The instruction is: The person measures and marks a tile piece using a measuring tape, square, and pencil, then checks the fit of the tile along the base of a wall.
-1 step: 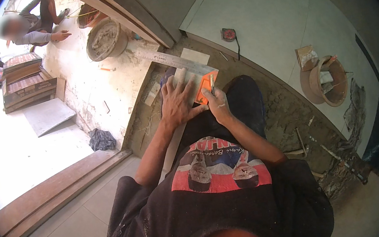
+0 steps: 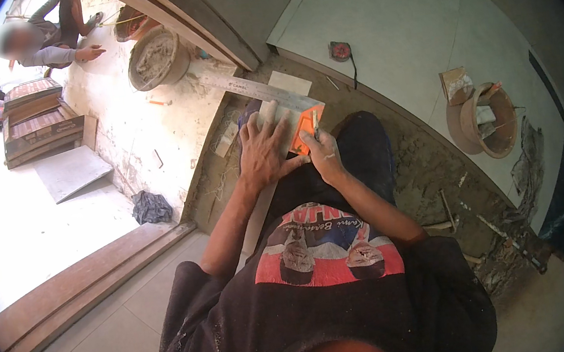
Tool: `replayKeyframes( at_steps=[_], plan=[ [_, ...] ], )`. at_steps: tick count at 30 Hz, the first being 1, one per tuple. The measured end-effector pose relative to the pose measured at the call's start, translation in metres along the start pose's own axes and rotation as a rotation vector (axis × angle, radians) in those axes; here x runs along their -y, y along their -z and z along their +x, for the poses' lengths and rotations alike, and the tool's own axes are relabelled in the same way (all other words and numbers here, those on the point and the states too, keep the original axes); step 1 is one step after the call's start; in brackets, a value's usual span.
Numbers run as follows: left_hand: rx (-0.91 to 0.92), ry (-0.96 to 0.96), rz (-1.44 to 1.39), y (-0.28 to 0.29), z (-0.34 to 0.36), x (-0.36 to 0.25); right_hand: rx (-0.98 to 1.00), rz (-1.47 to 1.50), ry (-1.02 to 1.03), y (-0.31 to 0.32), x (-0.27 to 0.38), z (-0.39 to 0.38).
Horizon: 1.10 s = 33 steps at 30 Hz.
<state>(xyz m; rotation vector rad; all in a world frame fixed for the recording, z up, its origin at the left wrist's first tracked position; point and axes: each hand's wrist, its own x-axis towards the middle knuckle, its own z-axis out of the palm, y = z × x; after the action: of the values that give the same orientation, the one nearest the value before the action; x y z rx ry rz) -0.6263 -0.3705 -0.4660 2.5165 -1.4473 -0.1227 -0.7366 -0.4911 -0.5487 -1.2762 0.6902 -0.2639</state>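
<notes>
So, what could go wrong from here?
The orange-handled square seems to lie above the person's bent legs, so it might shift if a knee moves. The pencil-like tool in the right grip could then stray. The tape measure sits near the pale slab's edge and could get knocked off.

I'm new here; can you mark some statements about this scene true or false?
1. The right hand holds a slim pen-like tool. True.
2. The left hand is a clenched fist. False: its fingers are spread on a pale flat piece.
3. A tape measure rests on a pale tiled surface. True.
4. The black bag lies inside a tub. False: it lies beside the wooden threshold.
5. The metal square has an orange handle. True.
</notes>
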Motion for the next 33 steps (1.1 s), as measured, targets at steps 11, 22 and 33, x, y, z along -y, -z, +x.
replayKeyframes(
  at_steps=[11,22,33],
  plan=[
    [0.044,0.044,-0.012,0.001,0.004,0.001,-0.035,0.047,-0.163,0.013,-0.002,0.001],
    [0.07,0.023,-0.027,0.002,0.005,0.009,0.049,0.123,-0.292,0.035,0.034,0.035],
    [0.087,-0.053,-0.003,-0.002,0.007,0.015,0.169,0.103,-0.265,0.019,0.016,0.035]
  ],
)
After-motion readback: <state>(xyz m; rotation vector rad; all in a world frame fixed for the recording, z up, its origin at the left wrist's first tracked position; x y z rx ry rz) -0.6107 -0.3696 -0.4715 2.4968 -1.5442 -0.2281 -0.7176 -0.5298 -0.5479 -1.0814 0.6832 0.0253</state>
